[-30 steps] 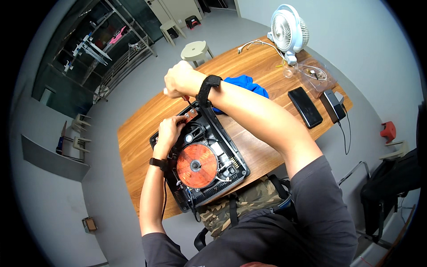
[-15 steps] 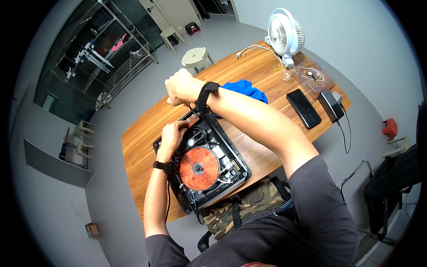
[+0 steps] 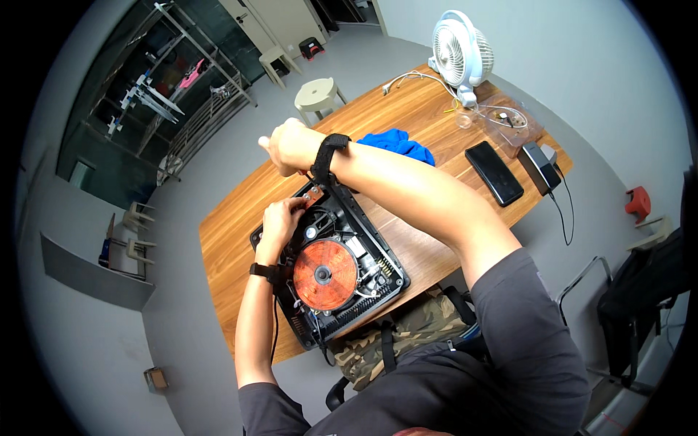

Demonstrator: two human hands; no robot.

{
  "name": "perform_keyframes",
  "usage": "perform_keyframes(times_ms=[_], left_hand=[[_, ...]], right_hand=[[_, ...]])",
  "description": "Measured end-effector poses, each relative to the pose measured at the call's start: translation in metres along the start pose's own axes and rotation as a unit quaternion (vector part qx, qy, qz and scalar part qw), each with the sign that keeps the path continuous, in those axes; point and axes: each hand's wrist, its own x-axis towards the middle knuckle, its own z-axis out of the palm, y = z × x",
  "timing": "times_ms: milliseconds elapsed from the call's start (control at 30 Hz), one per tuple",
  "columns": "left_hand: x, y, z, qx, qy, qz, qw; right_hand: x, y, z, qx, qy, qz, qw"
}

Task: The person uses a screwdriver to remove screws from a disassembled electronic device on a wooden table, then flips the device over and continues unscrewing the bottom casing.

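Note:
An opened induction cooker [image 3: 391, 272] lies at a slant on the wooden table, its black shell exposing a round copper coil [image 3: 309, 272] and loose wires. At the shell's far end is a small reddish-brown circuit board [image 3: 314, 195]. My left hand [image 3: 278, 223] is closed, thumb and fingertips pinching the near edge of that board. Just above the same end my right hand [image 3: 292, 147] is bent over with its fingers curled. Part of a thin dark thing shows under it, but the hand and wrist hide what it grips.
Blue cloth [image 3: 396, 147] lies beyond my right forearm. Farther right are a black phone [image 3: 494, 173], a power adapter [image 3: 539, 168] with a cable, a clear plastic bag [image 3: 512, 131] and a white fan [image 3: 462, 54]. A stool [image 3: 318, 94] stands past the table's far edge.
My right hand has turned slightly and shifted a little left and down over the board. My left hand stays at the board's edge.

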Motion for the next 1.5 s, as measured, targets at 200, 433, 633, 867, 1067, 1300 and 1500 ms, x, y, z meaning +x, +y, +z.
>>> perform_keyframes(times_ms=[200, 433, 633, 867, 1067, 1300, 1500], left_hand=[[0.001, -0.001, 0.002, -0.007, 0.022, 0.029, 0.999], [-0.001, -0.004, 0.004, -0.001, 0.011, 0.000, 1.000], [-0.003, -0.002, 0.002, -0.024, 0.023, 0.017, 0.999], [-0.002, -0.001, 0.000, -0.018, 0.022, 0.021, 0.999], [-0.002, -0.001, 0.001, -0.024, 0.024, 0.024, 0.999], [-0.001, 0.001, 0.001, -0.016, 0.029, 0.026, 0.999], [-0.002, -0.001, 0.001, -0.014, 0.027, 0.017, 0.999]], right_hand=[[0.007, -0.002, 0.001, 0.015, 0.035, -0.036, 0.999], [0.003, -0.016, -0.018, 0.036, -0.041, 0.015, 0.998], [-0.005, -0.007, -0.034, 0.021, -0.110, 0.034, 0.993], [0.013, -0.002, -0.009, -0.047, -0.094, 0.058, 0.993], [0.003, -0.005, -0.016, -0.017, -0.072, 0.022, 0.997], [0.006, -0.012, -0.005, -0.042, 0.011, 0.004, 0.999], [0.009, -0.007, -0.007, 0.010, -0.028, 0.059, 0.998]])
